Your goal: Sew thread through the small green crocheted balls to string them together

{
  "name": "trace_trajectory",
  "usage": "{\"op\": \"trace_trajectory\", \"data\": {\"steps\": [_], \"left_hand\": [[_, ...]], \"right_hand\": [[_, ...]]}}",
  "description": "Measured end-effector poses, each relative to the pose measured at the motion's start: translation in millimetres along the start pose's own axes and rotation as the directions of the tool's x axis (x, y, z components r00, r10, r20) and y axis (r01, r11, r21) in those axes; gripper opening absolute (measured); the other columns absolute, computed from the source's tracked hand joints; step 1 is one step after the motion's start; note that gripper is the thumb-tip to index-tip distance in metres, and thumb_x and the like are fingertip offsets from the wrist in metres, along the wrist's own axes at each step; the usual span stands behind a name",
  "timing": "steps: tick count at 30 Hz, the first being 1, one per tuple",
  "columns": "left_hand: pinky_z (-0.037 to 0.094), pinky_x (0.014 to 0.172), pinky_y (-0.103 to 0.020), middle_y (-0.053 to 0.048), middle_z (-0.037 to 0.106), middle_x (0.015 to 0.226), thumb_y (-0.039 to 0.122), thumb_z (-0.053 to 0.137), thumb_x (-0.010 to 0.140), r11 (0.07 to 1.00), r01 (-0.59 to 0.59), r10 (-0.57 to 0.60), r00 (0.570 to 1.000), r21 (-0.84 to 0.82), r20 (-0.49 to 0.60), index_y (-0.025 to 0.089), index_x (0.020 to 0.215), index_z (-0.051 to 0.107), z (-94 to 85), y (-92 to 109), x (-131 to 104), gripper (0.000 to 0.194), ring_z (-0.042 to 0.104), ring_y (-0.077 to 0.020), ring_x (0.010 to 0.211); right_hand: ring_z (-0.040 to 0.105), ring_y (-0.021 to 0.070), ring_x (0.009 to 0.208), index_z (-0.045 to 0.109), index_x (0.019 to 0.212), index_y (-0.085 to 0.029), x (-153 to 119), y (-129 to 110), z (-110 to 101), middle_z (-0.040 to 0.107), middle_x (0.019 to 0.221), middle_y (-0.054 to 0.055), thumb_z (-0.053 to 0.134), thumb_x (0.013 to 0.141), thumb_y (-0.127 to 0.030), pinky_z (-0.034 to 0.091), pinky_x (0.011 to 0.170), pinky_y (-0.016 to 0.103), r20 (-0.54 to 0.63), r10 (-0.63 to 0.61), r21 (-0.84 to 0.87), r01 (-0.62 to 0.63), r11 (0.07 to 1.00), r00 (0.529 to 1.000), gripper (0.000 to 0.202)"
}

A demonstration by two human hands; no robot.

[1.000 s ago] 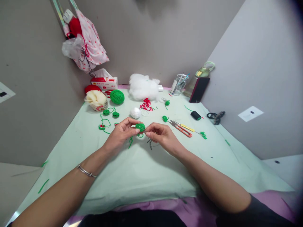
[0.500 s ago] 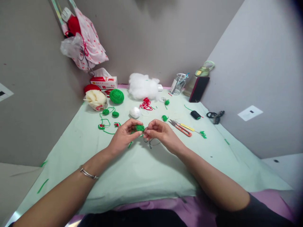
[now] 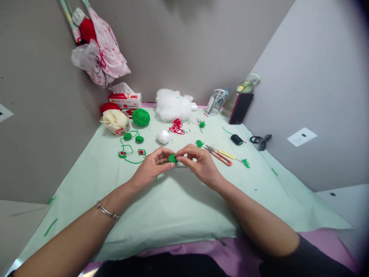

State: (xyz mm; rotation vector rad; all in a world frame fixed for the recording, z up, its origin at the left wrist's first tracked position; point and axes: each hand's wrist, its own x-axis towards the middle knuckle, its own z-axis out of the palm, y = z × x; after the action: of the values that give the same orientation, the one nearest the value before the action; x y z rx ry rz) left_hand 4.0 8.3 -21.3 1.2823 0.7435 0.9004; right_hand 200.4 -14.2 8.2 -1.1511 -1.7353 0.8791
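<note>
Head view has both our hands meeting over the middle of the counter (image 3: 173,215), which is covered in pale green cloth. Our left hand (image 3: 155,165) pinches a small, rounded, green yarn piece (image 3: 172,159) between thumb and fingers, lifted just above the cloth. Our right hand (image 3: 196,159) has thumb and fingertips drawn together at the piece's right edge; whether they grip yarn or some fine tool, we cannot tell.

With so little of the piece showing between our fingers, we judge that a hard pull from the right could twist it out of the left pinch or distort its stitches. A short green strand (image 3: 156,178) shows below our left hand, and it could catch under the wrist if that arm dropped. Near our left hand, the thin green yarn line (image 3: 131,161) curving across the cloth could be snagged by a sideways sweep, dragging the little red-and-green knitted patches (image 3: 122,154) along. On the other side, the orange-handled metal snips (image 3: 221,157) lie with their points toward our right hand, close beside a slim yellow-handled tool (image 3: 226,154); a careless swing outward could knock or prick
</note>
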Motion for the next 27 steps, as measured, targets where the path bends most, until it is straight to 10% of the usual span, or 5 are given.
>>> {"op": "trace_trajectory", "data": {"steps": [5, 15, 18, 23, 27], "left_hand": [[0.042, 0.061, -0.026, -0.001, 0.064, 0.090, 0.030, 0.076, 0.082, 0.999, 0.041, -0.038, 0.997, -0.029, 0.074, 0.019, 0.099, 0.059, 0.5, 1.7, -0.2, 0.027, 0.064, -0.0138, 0.072], [0.021, 0.048, -0.026, 0.000, 0.060, 0.083, 0.035, 0.082, 0.073, 0.988, 0.123, -0.118, 0.992, -0.091, 0.054, 0.019, 0.094, 0.061, -7.3, 14.2, 0.9, 0.034, 0.031, -0.0050, 0.051], [0.021, 0.049, -0.025, 0.000, 0.060, 0.083, 0.035, 0.083, 0.072, 0.987, 0.124, -0.119, 0.991, -0.102, 0.055, 0.019, 0.093, 0.062, -7.7, 14.0, 1.3, 0.034, 0.032, -0.0057, 0.053], [0.022, 0.048, -0.024, -0.001, 0.062, 0.086, 0.034, 0.081, 0.074, 0.992, 0.105, -0.103, 0.994, -0.076, 0.031, 0.020, 0.094, 0.063, -9.3, 11.1, 1.8, 0.031, 0.033, -0.0060, 0.054], [0.025, 0.050, -0.025, 0.000, 0.059, 0.080, 0.035, 0.081, 0.074, 0.994, 0.093, -0.092, 0.996, -0.061, 0.013, 0.019, 0.094, 0.064, -11.7, 10.9, 3.6, 0.031, 0.035, -0.0070, 0.055]], "right_hand": [[0.061, 0.0147, 0.077, 0.071, 0.085, -0.020, 10.5, 7.1, -13.7, 0.071, 0.092, 0.005, 0.076, 0.083, -0.040, 0.051, 0.069, 0.029, -0.084, 0.109, 0.341, -0.075, 0.937, 0.990, 0.020], [0.021, 0.0060, 0.042, 0.028, 0.055, -0.026, 18.8, 44.8, -179.7, 0.025, 0.049, -0.007, 0.075, 0.084, -0.046, 0.017, 0.043, 0.032, -0.478, 0.121, 0.345, 0.059, 0.937, 0.870, 0.059], [0.027, 0.0077, 0.043, 0.035, 0.057, -0.026, 22.3, 41.7, -159.2, 0.031, 0.050, -0.005, 0.069, 0.088, -0.048, 0.019, 0.044, 0.032, -0.426, 0.126, 0.343, 0.031, 0.939, 0.896, 0.051], [0.049, 0.0085, 0.052, 0.068, 0.089, -0.018, 21.4, 27.5, -59.2, 0.070, 0.080, 0.006, 0.068, 0.089, -0.049, 0.036, 0.048, 0.026, -0.082, 0.199, 0.363, -0.157, 0.919, 0.977, 0.032], [0.058, 0.0108, 0.058, 0.071, 0.101, -0.012, 10.9, 14.8, -20.7, 0.070, 0.075, 0.005, 0.062, 0.092, -0.056, 0.043, 0.057, 0.026, 0.565, 0.204, 0.252, -0.403, 0.880, 0.799, 0.045]]}}
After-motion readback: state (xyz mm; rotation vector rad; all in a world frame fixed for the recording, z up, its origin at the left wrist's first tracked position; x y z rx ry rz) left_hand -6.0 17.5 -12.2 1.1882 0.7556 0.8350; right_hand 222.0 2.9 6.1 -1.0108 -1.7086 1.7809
